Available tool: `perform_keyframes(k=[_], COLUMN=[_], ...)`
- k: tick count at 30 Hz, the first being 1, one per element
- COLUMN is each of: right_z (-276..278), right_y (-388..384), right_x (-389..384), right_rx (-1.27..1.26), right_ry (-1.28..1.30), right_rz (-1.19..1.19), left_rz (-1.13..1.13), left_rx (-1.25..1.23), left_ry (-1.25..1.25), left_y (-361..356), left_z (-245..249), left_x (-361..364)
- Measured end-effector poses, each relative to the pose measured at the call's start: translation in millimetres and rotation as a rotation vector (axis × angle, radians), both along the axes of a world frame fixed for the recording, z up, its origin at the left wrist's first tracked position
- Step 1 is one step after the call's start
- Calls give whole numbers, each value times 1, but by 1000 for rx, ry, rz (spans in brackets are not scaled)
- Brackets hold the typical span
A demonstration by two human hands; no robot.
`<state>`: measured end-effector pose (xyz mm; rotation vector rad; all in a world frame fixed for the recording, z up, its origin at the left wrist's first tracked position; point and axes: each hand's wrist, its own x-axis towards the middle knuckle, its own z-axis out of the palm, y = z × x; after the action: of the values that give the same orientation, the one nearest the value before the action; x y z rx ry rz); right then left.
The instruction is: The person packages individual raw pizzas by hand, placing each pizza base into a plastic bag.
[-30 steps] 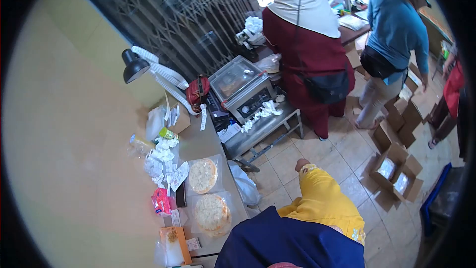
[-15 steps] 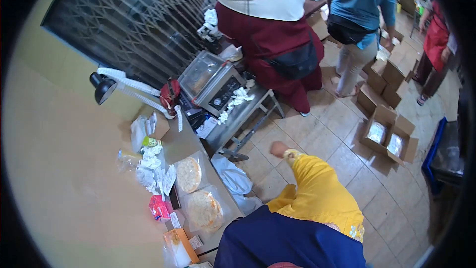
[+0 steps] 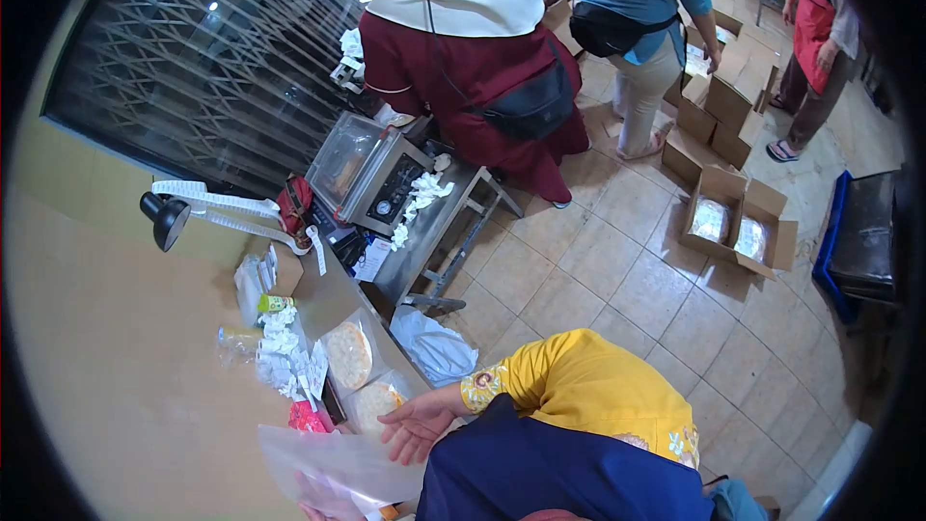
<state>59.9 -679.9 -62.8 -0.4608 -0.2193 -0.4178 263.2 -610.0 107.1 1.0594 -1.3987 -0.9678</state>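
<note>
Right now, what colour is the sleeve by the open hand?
The sleeve is yellow, with a flowery cuff; head view shows it best.

Small food-pkg workshop: vacuum sealer (image 3: 371, 174) on steel stand (image 3: 436, 232), bagged flatbreads (image 3: 347, 355), open cartons (image 3: 738, 222) on floor (image 3: 617, 275).

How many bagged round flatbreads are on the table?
2. The far flatbread lies beside the paper scraps; the near flatbread sits beside the open right hand. The clear bag in front may hide more.
</note>
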Motion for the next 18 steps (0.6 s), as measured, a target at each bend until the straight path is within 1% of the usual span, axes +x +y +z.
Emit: perform_keyframes(k=[3,6,9,10,12,13,15,16,18], right_z=[9,-16,3,4,2,1,-3,-5,-10], right_y=[-8,-17,8,13,20,17,6,-1,-16], right_x=[-20,-20,-27,-24,-14,-13,-10,-11,-16], right_rx=[-133,-75,196,215,242,275,338,302,229], right_ry=[258,659,561,355,-58,-92,-158,-141,-102], right_rz=[-188,-114,30,47,77,79,84,23,-97], left_rz=[-47,-106,-182,-235,-53,39,-5,-26,59], left_rx=[-4,-1,-26,-56,123,211,194,184,255], left_ry=[1,4,12,2,66,98,103,107,216], left_y=[-3,-6,-14,-18,-11,-10,-13,-15,-17], left_z=[-3,-7,-10,-14,13,21,20,19,16], left_x=[2,5,14,22,-29,-46,-47,-47,-43])
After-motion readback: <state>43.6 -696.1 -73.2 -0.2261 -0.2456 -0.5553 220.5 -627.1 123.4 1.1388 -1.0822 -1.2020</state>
